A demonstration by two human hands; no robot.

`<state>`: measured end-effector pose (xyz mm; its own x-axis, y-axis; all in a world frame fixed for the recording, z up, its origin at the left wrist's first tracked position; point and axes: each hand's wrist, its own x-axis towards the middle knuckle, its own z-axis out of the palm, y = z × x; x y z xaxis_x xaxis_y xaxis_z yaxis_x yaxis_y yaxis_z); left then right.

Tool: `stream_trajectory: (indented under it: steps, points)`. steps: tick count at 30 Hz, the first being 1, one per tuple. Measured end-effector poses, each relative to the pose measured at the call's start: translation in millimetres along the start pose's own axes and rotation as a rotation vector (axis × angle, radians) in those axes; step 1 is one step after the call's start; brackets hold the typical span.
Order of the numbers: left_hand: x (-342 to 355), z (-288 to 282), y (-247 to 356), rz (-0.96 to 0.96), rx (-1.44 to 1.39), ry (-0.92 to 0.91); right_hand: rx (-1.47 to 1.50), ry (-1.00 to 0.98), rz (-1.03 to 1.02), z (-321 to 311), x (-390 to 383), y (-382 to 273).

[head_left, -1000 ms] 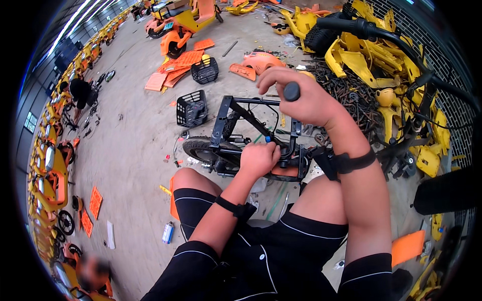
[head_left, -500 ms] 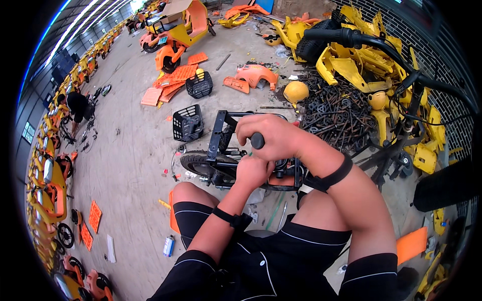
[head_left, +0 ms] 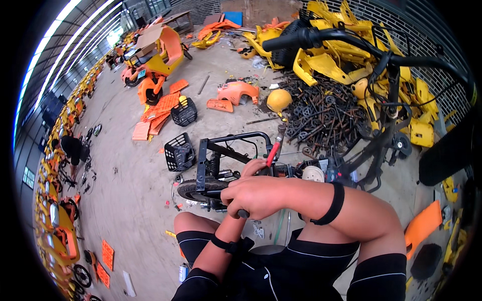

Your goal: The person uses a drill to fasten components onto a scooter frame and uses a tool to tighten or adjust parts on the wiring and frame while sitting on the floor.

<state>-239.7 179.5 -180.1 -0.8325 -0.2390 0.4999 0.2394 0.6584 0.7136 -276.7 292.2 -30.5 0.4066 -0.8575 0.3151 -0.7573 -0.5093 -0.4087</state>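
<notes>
My right hand (head_left: 253, 196) is closed on a black grip (head_left: 243, 213), low over the black bike frame (head_left: 203, 163), with its forearm crossing in front of my left one. My left hand (head_left: 251, 169), partly hidden behind it, is closed beside a red-handled tool (head_left: 273, 151) whose metal head points up. Whether grip and red handle form one tool, and exactly what the left fingers hold, I cannot tell. The rear wheel (head_left: 191, 190) lies to the left of both hands, under the frame.
Black baskets (head_left: 178, 150), orange panels (head_left: 156, 113), a yellow round shell (head_left: 278, 100) and rusty metal parts (head_left: 314, 110) lie on the floor. Handlebars (head_left: 351, 37) overhang yellow body panels (head_left: 326, 67) at right. A co-worker (head_left: 70, 150) bends over bike parts at left, beside rows of scooters (head_left: 60, 231).
My right hand has swung down and toward me with the black grip, its forearm now lying across. The red tool has come into view. My head's view has tilted up.
</notes>
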Motion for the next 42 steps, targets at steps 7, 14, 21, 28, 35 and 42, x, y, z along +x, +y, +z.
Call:
stream_trajectory:
  steps: [7,14,21,28,35,42]
  points:
    - [0,-18,62,-0.054,-0.113,0.092,0.004,-0.071,0.214,-30,-8,-28]
    - [43,-11,78,0.307,-0.462,0.212,0.069,0.603,0.813,-116,-62,99]
    - [44,-10,75,0.332,-0.275,0.299,-0.009,0.051,1.092,-72,-53,154]
    - [45,3,82,0.278,-0.283,0.315,-0.274,-0.093,1.227,-51,-45,159]
    - [46,-28,85,0.353,-0.462,0.187,-0.463,-0.294,1.114,-47,-35,175]
    - [71,-45,120,0.511,-0.604,0.146,-0.368,-0.184,1.235,-21,-69,207]
